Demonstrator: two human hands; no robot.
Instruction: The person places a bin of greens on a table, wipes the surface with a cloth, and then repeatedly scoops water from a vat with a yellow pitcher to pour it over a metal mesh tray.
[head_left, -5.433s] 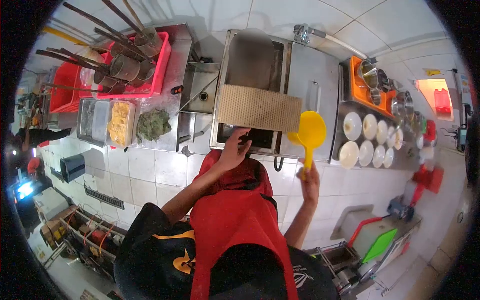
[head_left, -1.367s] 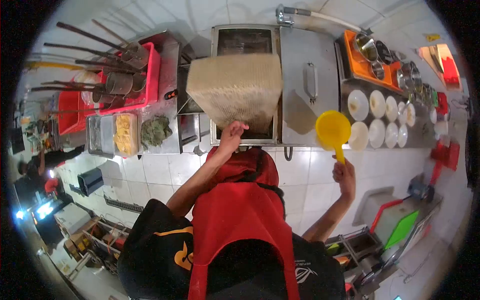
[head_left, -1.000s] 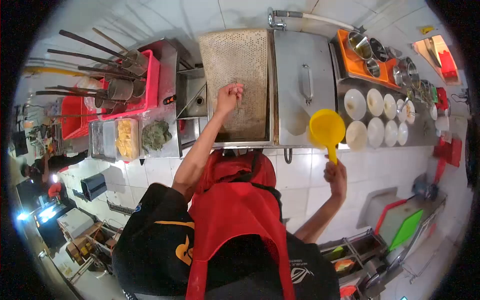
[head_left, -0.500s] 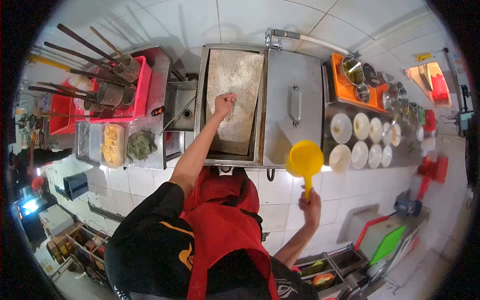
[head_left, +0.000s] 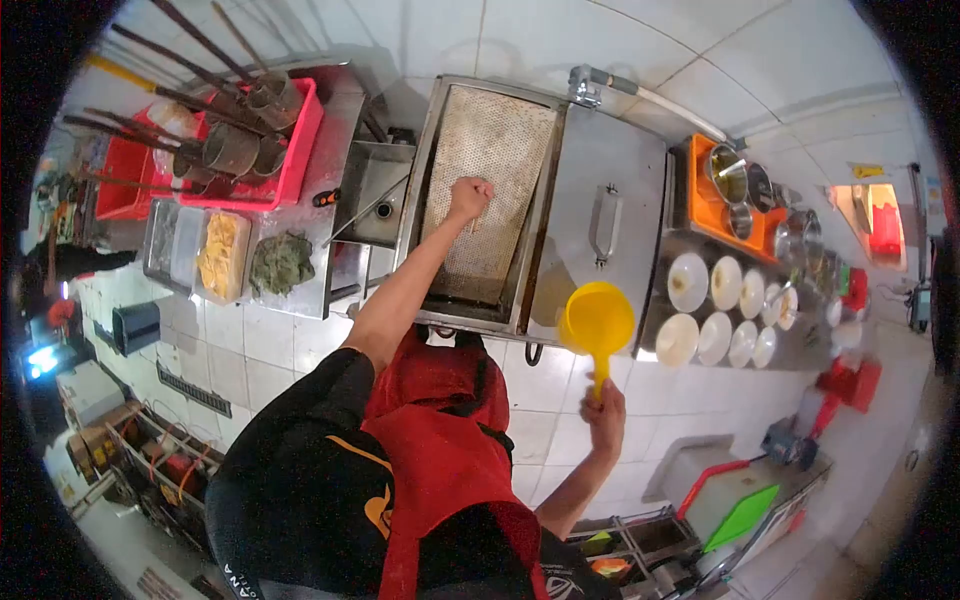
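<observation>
Standing against the tiled wall, a steel tank (head_left: 470, 318) lies straight ahead of the person. Just right of it is a flat grey cover (head_left: 620, 150) with a handle (head_left: 606, 225) on top. Inside the tank lies a panel (head_left: 500, 130) full of small holes, slightly askew, a dark gap showing along its right side. A pink basket (head_left: 308, 120) sits on the left counter; an orange tray (head_left: 695, 175) is on the right, behind two rows of white bowls (head_left: 687, 282). A yellow ladle (head_left: 597, 318) appears over the cover's front edge, bowl away from the person, its handle end grasped in the right hand (head_left: 603, 408). The left hand (head_left: 470, 196) is over the panel's middle, fingers curled; whether they grip anything, or touch the panel, I cannot tell.
</observation>
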